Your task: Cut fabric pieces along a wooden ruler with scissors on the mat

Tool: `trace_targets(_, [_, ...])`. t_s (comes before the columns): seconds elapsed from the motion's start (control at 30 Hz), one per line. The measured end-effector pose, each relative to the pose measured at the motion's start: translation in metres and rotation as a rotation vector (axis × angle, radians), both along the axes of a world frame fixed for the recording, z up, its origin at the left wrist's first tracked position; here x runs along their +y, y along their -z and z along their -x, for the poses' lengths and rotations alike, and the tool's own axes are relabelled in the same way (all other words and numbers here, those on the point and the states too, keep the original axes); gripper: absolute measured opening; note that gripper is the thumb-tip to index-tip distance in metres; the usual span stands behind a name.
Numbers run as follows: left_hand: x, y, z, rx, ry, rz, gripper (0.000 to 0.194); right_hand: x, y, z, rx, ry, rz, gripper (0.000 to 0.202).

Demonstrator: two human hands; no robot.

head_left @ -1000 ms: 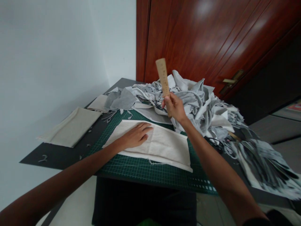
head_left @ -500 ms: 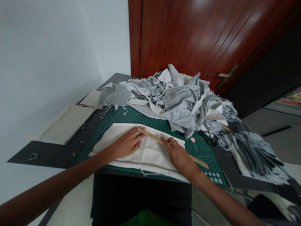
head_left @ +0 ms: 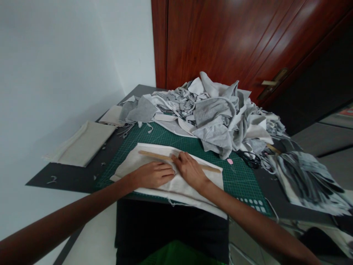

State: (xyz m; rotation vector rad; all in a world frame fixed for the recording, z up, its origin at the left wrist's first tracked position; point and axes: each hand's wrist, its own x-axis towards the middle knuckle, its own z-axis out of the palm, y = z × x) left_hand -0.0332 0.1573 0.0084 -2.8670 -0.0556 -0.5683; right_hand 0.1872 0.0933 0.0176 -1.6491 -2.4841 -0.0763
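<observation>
A white cloth [head_left: 165, 186] lies folded on the green cutting mat [head_left: 239, 184]. Along its far edge rests a thin wooden ruler [head_left: 154, 155], lying nearly parallel to that edge. My right hand [head_left: 191, 171] is on the ruler's middle, fingers bent around it and covering part of it. My left hand [head_left: 156, 174] lies on the cloth just nearer than the ruler, its fingers stretched towards the right hand, with nothing in them.
Grey and white fabric scraps [head_left: 215, 114] are heaped at the back. A folded cream cloth [head_left: 84, 143] lies at the left, black scissors [head_left: 250, 159] and a fabric stack [head_left: 309, 180] at the right. A pink piece [head_left: 230, 161] sits near the scissors.
The ruler has shifted left and now lies along the cloth's far edge. My right hand has moved left with it. My left hand has come off the ruler onto the cloth.
</observation>
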Motion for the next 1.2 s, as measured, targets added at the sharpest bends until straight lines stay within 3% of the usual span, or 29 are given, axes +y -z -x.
trace_targets(0.1, [-0.001,0.000,-0.001,-0.030,-0.033,0.022,0.016,-0.003,-0.005,0.004,-0.024,-0.007,0.010,0.033])
trace_targets(0.23, [-0.001,-0.001,-0.003,-0.146,-0.020,-0.009,0.025,-0.006,-0.009,0.007,-0.032,-0.029,0.030,0.037])
trace_targets(0.37, [-0.001,-0.009,-0.003,-0.232,-0.019,-0.062,0.029,0.011,-0.009,0.022,-0.008,-0.046,0.036,0.036])
trace_targets(0.5, [0.003,-0.012,-0.004,-0.274,-0.245,-0.004,0.024,0.021,-0.006,0.024,0.056,-0.032,0.012,0.032])
trace_targets(0.57, [0.007,-0.009,-0.005,-0.261,-0.372,0.144,0.022,0.014,-0.001,0.011,0.093,-0.016,-0.010,0.033])
trace_targets(0.67, [0.014,-0.002,-0.004,-0.213,-0.422,0.364,0.020,-0.010,0.010,-0.025,0.152,0.004,-0.041,0.033])
trace_targets(0.87, [0.019,0.005,0.001,-0.207,-0.461,0.442,0.032,-0.050,0.021,-0.102,0.219,0.092,-0.090,0.033])
trace_targets(1.0, [0.022,0.006,0.001,-0.197,-0.466,0.444,0.036,-0.047,0.017,-0.120,0.192,0.143,-0.104,0.034])
trace_targets(1.2, [0.018,0.005,-0.001,-0.214,-0.511,0.329,0.045,-0.014,0.013,-0.113,0.174,0.176,-0.111,0.035])
